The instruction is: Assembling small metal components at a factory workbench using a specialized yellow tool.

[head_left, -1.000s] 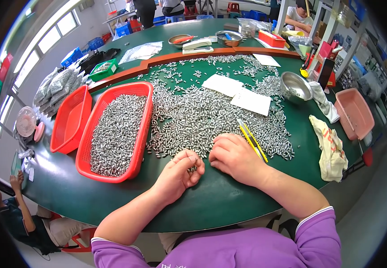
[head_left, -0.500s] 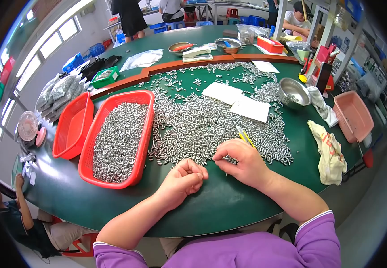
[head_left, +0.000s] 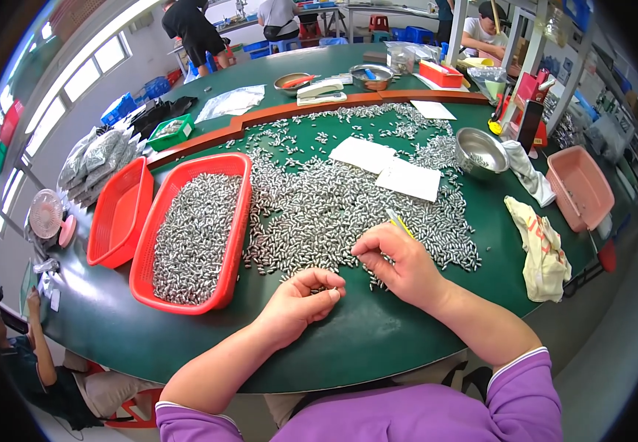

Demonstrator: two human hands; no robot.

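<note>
Many small silvery, bullet-shaped metal pieces (head_left: 319, 210) lie spread over the green table in front of me. At the pile's near edge my left hand (head_left: 300, 306) is curled closed, palm inward; what its fingers hold is too small to make out. Just right of it, my right hand (head_left: 404, 269) is bent over the pieces with thumb and forefinger close together; anything between them is hidden. A slim yellow tool like a pen (head_left: 401, 223) sticks out behind the right knuckles; I cannot tell whether it is held or lies on the pile. The two hands are apart.
A red basket (head_left: 241, 221) full of the same pieces stands left, beside a second red basket (head_left: 124, 214). White papers (head_left: 409, 179) lie on the pile. Steel bowl (head_left: 482, 151), yellowish cloth (head_left: 536, 250) and pink basket (head_left: 580, 188) are right. A brown wooden strip (head_left: 312, 108) borders the back.
My left thumb and fingers have parted slightly from their tighter curl. The right hand has shifted a little, its fingertips still low over the pieces. In the background, a person in black has bent forward.
</note>
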